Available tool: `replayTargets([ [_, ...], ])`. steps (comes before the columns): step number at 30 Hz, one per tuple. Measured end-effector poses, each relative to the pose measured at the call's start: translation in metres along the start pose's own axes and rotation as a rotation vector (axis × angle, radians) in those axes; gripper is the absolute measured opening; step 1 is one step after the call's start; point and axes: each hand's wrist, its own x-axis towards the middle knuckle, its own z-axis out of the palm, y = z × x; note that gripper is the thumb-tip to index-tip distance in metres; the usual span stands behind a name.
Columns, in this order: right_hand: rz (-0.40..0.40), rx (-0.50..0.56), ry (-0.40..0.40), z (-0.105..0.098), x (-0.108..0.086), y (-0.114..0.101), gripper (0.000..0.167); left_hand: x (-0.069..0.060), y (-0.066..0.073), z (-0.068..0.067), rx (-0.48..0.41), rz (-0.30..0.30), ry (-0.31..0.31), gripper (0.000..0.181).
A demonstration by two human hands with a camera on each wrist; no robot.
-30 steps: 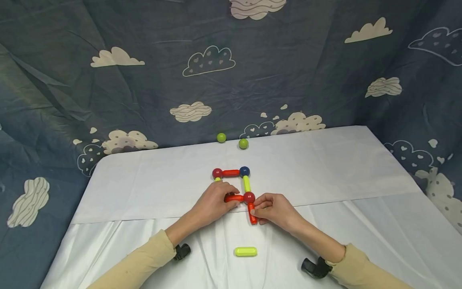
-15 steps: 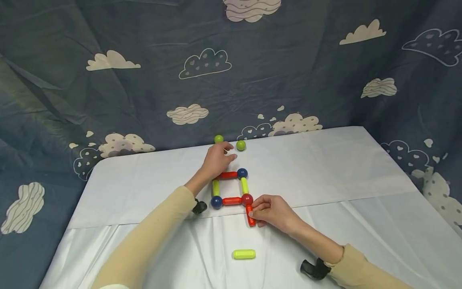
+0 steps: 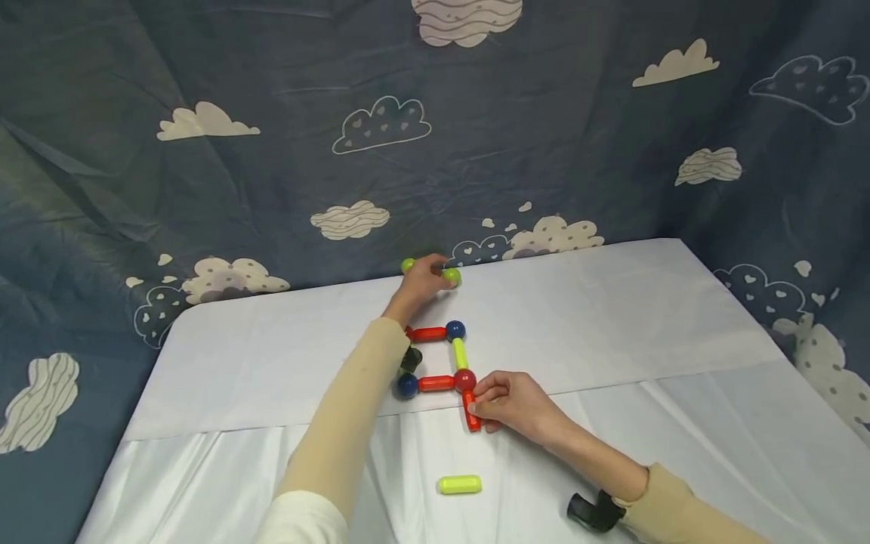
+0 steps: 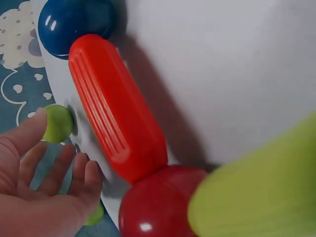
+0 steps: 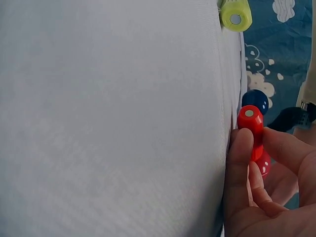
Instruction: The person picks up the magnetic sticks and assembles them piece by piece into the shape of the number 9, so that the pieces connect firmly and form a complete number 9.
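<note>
My left hand reaches to the far edge, beside the right-hand green ball. In the left wrist view its thumb overlaps that green ball, and its other fingers are spread loosely. Whether the thumb touches the ball, I cannot tell. My right hand pinches a red magnetic rod between thumb and fingers. This rod's far end meets a red ball, a corner of a four-sided figure of rods and balls. Another red rod runs from that corner to a blue ball.
A second green ball lies partly behind the left hand. One loose yellow-green rod lies nearer the front on the white cloth. My left sleeve crosses the figure's left side. A patterned dark curtain rises behind the table.
My left hand has left the figure's near-left corner and moved away to the green balls, ending by the right-hand one. The right hand still pinches the red rod.
</note>
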Motion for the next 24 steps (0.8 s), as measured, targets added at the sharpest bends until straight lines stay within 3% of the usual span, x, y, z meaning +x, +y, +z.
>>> replayTargets([
  [5,0.0,0.003,-0.017,-0.001,0.0,0.0,0.024,0.003,-0.001,0.005,-0.043,-0.021,0.014,0.047],
  [9,-0.009,-0.001,-0.016,-0.002,0.0,0.0,0.024,0.002,0.002,0.007,-0.011,0.008,0.013,0.039],
  [15,-0.009,0.002,-0.027,-0.002,0.001,0.001,0.024,-0.007,0.002,-0.004,0.053,0.061,-0.011,0.032],
  [20,-0.006,-0.007,-0.015,-0.003,0.001,0.002,0.023,-0.024,0.001,-0.019,0.119,0.178,-0.02,0.03],
  [24,-0.004,-0.015,-0.014,-0.003,0.001,0.001,0.024,-0.058,0.007,-0.029,0.183,0.321,-0.029,0.033],
])
